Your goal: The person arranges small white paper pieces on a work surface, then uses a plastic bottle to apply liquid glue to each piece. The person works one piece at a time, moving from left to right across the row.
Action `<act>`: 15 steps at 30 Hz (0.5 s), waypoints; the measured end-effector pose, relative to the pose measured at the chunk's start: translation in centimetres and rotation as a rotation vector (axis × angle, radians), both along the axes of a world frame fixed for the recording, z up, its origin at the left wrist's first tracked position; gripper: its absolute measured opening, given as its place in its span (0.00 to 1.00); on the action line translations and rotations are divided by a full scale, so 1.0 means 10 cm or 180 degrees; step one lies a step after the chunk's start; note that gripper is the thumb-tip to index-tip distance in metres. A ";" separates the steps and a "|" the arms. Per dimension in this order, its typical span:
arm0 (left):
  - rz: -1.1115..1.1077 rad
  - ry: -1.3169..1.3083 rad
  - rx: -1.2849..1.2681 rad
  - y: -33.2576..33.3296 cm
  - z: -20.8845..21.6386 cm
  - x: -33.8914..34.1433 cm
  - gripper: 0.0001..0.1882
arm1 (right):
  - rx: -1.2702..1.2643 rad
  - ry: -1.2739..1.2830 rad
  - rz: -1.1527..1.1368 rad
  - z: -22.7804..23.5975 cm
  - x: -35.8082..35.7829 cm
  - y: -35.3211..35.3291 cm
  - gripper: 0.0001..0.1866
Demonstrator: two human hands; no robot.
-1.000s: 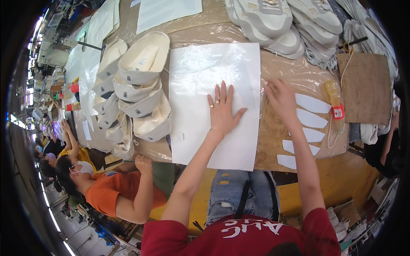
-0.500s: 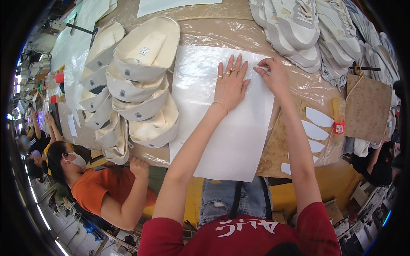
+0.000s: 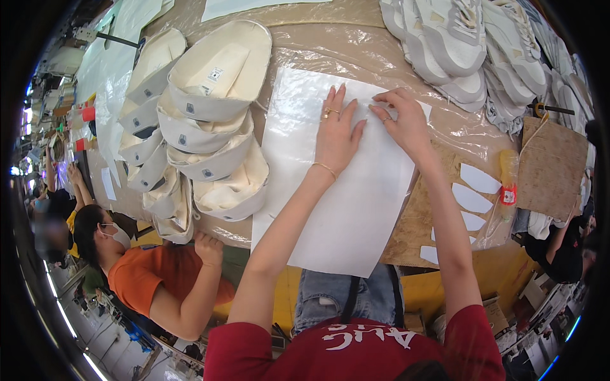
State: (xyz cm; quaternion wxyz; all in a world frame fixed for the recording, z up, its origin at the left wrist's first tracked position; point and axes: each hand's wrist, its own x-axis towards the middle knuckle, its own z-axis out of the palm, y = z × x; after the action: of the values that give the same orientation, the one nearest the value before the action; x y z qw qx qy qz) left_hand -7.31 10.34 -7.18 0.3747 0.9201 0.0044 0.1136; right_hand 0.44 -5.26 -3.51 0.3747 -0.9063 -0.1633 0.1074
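Note:
A large white sheet with a glossy surface lies on the plastic-covered table in front of me, its near edge hanging over the table's front. My left hand rests flat on its upper part, fingers stretched out and the thumb apart. To the right of it, my right hand is bent over the sheet near its far edge. Thumb and index finger come together there in a pinch; whatever is between them is too small to make out.
Stacked cream shoe uppers stand left of the sheet. Grey-white sneakers are piled at the far right. Beside my right forearm are a brown board with white cut pieces and a yellowish bottle. A person in orange sits at left.
The sheet has turned slightly clockwise, its far right corner shifting right. Both hands have moved a little to the left, the left one staying flat and the right one bent.

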 end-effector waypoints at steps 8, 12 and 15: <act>-0.0126 0.0049 0.0573 0.13 -0.05 0.08 0.22 | -0.0013 0.0096 -0.0274 -0.13 -0.05 0.18 0.10; -0.0034 0.0007 0.0632 0.09 -0.04 0.06 0.23 | -0.0375 -0.0436 -0.0327 -0.13 -0.24 0.26 0.10; -0.0032 0.0031 0.0709 0.06 -0.07 0.03 0.24 | -0.0277 -0.0297 -0.0637 -0.12 -0.33 0.33 0.09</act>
State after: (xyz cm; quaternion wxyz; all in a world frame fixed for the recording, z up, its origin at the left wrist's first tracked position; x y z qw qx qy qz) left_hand -6.99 10.93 -7.84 0.2706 0.9567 -0.0110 0.1070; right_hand -2.89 -1.92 -4.70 0.3358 -0.9375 -0.0844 0.0341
